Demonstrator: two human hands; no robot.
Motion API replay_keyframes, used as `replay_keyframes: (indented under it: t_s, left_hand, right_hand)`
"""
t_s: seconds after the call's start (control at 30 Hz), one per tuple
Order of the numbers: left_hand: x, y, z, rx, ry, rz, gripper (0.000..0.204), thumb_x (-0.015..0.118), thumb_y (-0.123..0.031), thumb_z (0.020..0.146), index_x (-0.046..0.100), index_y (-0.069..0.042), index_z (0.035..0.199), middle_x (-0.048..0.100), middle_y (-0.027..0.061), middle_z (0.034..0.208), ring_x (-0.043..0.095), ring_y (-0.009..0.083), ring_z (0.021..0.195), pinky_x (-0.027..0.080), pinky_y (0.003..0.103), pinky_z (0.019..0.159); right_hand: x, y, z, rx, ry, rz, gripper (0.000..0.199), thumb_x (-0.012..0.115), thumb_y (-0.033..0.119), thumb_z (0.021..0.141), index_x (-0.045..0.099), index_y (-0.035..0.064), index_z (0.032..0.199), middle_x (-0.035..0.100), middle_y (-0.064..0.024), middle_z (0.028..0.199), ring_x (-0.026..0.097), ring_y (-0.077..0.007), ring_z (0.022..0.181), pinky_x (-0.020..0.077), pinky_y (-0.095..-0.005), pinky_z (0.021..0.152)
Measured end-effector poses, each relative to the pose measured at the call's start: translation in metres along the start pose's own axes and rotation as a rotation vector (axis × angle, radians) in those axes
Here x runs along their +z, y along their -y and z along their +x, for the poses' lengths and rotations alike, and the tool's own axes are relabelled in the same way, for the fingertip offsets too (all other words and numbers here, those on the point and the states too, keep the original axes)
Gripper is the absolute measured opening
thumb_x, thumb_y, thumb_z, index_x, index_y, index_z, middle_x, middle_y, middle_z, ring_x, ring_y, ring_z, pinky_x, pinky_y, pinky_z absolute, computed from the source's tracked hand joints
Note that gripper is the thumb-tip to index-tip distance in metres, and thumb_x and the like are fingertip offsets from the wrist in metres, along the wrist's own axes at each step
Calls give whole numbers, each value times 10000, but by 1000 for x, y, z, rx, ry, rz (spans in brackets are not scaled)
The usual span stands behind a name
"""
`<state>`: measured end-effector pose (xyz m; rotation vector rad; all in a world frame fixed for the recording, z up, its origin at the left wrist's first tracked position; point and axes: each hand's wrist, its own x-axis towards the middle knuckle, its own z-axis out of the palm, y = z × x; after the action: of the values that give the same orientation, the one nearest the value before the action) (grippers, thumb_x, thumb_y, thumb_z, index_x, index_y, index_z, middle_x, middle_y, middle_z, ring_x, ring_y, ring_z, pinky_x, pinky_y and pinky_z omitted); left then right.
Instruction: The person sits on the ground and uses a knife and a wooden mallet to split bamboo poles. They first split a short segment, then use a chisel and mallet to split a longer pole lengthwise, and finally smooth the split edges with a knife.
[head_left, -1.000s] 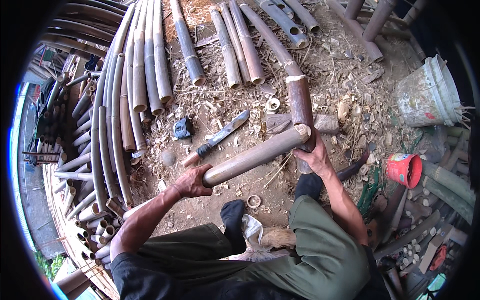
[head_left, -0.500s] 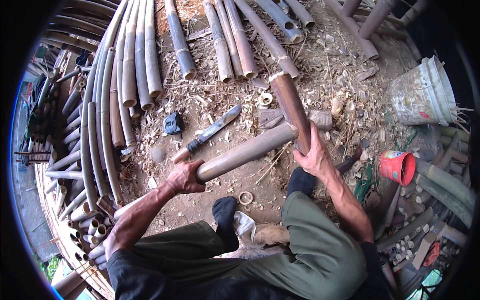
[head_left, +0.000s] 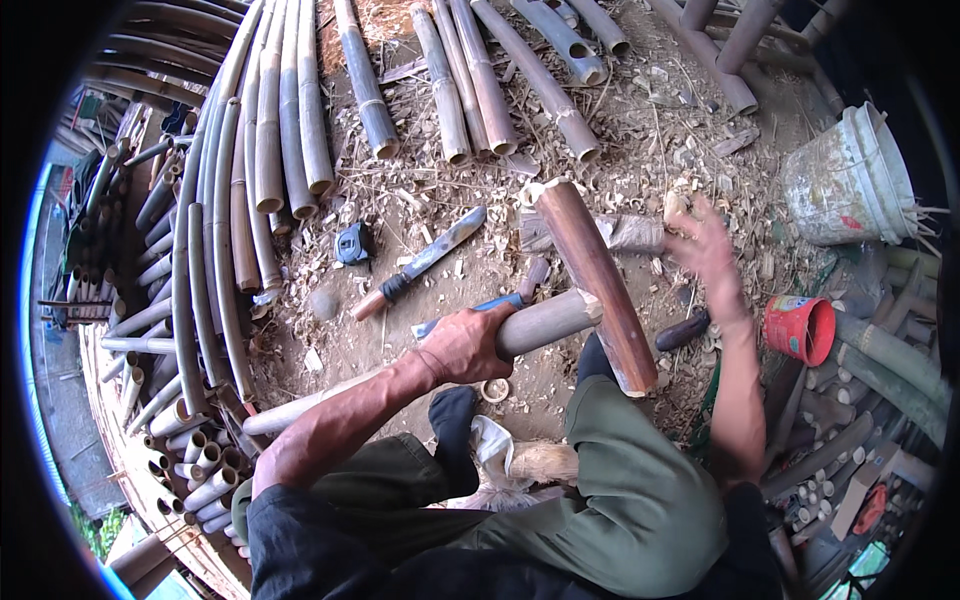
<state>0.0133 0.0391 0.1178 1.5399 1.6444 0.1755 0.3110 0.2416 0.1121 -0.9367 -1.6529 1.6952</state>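
My left hand (head_left: pixel 464 344) is closed around a grey-brown bamboo pole (head_left: pixel 550 322), near the end that meets a shorter, reddish-brown bamboo piece (head_left: pixel 597 290). Together the two form a T, the short piece lying slantwise across the pole's end. My right hand (head_left: pixel 708 262) is off the bamboo, raised to the right of it, fingers spread and somewhat blurred, holding nothing. Beyond my left hand a long knife (head_left: pixel 432 255) with a wood-ended handle lies on the ground. Closer to that hand is a blue tool with a brown end (head_left: pixel 500 300), partly hidden.
A wooden block (head_left: pixel 632 234) lies behind the short piece, with a tape measure (head_left: pixel 353 244) farther left. Bamboo poles (head_left: pixel 268 130) line the left and far sides. A whitish bucket (head_left: pixel 845 180) and a red pot (head_left: pixel 798 328) stand at right. Shavings cover the ground.
My right hand has let go of the short bamboo piece and moved up and right. My left hand has shifted right along with the pole, and the short piece has come nearer to me.
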Motion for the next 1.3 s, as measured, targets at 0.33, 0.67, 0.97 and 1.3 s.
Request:
replay_keyframes:
  t_s: [0.33,0.67,0.97,1.3]
  left_hand:
    - [18,-29,0,-41,-27,169,515,750,-261,665,571,-88,1116,689,188,920,670,383,891,534,479,789]
    - [32,-26,6,-54,-141,250,549,710,-253,674,545,-118,1180,693,175,879,676,383,802,547,478,723]
    - [33,-41,-4,-11,-202,240,329,663,-167,706,504,-49,968,653,190,785,662,384,760,528,485,669]
    - [73,-36,7,21,-237,261,253,606,-110,746,504,-48,968,662,203,865,670,408,775,532,505,649]
  right_hand:
    - [93,-23,5,-114,216,-116,869,749,432,820,311,-2,1433,622,-192,1154,627,-268,1016,488,-383,922]
    - [95,-12,1,-182,48,-375,796,757,394,801,383,-75,1325,627,-276,1031,657,-392,955,518,-449,836]
    - [77,-14,-1,-153,192,-128,776,651,437,878,360,-60,1397,656,-224,1053,658,-321,1007,502,-405,942]
    - [93,-56,-14,327,299,606,929,232,749,923,448,-39,1366,613,-253,1205,636,-344,1084,503,-436,943]
